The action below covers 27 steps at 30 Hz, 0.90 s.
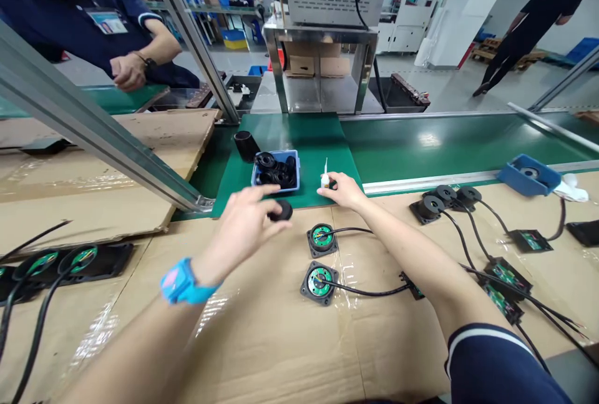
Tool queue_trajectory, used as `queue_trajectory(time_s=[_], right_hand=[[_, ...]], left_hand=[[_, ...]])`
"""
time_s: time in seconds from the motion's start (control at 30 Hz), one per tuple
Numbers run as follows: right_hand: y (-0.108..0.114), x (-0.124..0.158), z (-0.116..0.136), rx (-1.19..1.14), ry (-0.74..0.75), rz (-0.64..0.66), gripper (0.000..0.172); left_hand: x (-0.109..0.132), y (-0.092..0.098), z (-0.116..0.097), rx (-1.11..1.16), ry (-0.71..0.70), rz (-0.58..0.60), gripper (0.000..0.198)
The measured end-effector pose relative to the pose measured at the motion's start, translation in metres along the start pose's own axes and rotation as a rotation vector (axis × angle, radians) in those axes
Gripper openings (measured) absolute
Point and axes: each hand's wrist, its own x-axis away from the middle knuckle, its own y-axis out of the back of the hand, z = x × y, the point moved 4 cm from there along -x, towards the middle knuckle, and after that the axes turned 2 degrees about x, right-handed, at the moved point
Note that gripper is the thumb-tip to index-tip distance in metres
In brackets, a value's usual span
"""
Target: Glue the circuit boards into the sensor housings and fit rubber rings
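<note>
Right hand (345, 190) holds bottle (325, 182) near mat (304, 130)'s front edge; left hand (243, 223)'s grip on cap (283, 210) unclear; discs (319, 283) wired, seemingly unfinished, uncovered.

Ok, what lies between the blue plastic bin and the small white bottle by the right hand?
Only bare green mat shows between the blue bin and the white bottle, in the head view.

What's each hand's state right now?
Left hand: fingers partly curled at a round black part; grip can't be told.
Right hand: closed, holding a small white plastic-looking bottle with thin nozzle.
</note>
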Motion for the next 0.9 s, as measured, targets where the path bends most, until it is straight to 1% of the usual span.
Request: queue_trajectory(time_s=[0.07, 0.13, 0.17, 0.23, 0.33, 0.4, 0.47, 0.53, 0.57, 0.6, 0.63, 0.67, 0.73, 0.8, 0.83, 0.9], right_hand=[[-0.003, -0.002, 0.002, -0.051, 0.012, -0.003, 0.029], [-0.002, 0.003, 0.003, -0.125, 0.022, -0.034, 0.022], [0.000, 0.009, 0.004, -0.171, 0.028, -0.055, 0.019], [0.007, 0.030, 0.006, -0.275, 0.049, -0.092, 0.016], [0.022, 0.078, 0.008, -0.423, 0.086, -0.116, 0.023], [0.032, 0.113, 0.006, -0.483, 0.087, -0.134, 0.031], [0.040, 0.143, 0.004, -0.543, 0.068, -0.183, 0.034], [0.044, 0.164, 0.003, -0.690, 0.033, -0.257, 0.034], [0.044, 0.171, 0.003, -0.788, 0.014, -0.294, 0.034], [0.044, 0.176, 0.005, -0.886, -0.005, -0.322, 0.034], [0.043, 0.179, 0.007, -0.971, -0.021, -0.336, 0.035], [0.041, 0.181, 0.011, -1.031, -0.033, -0.340, 0.035], [0.038, 0.184, 0.018, -1.113, -0.049, -0.335, 0.031], [0.036, 0.186, 0.022, -1.171, -0.064, -0.326, 0.028], [0.036, 0.188, 0.023, -1.191, -0.075, -0.323, 0.028], [0.035, 0.190, 0.023, -1.210, -0.096, -0.330, 0.031]], left_hand=[[0.039, -0.012, -0.019, 0.041, -0.021, 0.076, 0.026], [0.068, -0.027, -0.033, 0.053, 0.000, 0.131, 0.025], [0.077, -0.033, -0.038, 0.051, 0.020, 0.151, 0.024], [0.089, -0.043, -0.044, 0.039, 0.062, 0.178, 0.025], [0.095, -0.046, -0.045, 0.019, 0.110, 0.194, 0.032], [0.098, -0.039, -0.042, -0.006, 0.136, 0.180, 0.039], [0.103, -0.027, -0.041, -0.029, 0.139, 0.137, 0.042], [0.108, -0.014, -0.041, -0.004, 0.131, 0.052, 0.044], [0.110, -0.009, -0.042, 0.048, 0.124, 0.004, 0.046], [0.111, -0.006, -0.045, 0.130, 0.112, -0.035, 0.049], [0.111, -0.006, -0.049, 0.238, 0.094, -0.046, 0.054], [0.109, -0.010, -0.055, 0.359, 0.071, -0.026, 0.059], [0.104, -0.025, -0.070, 0.583, 0.039, 0.074, 0.067], [0.098, -0.043, -0.082, 0.738, 0.066, 0.145, 0.071], [0.095, -0.050, -0.086, 0.787, 0.100, 0.146, 0.070], [0.091, -0.062, -0.091, 0.847, 0.164, 0.111, 0.067]])
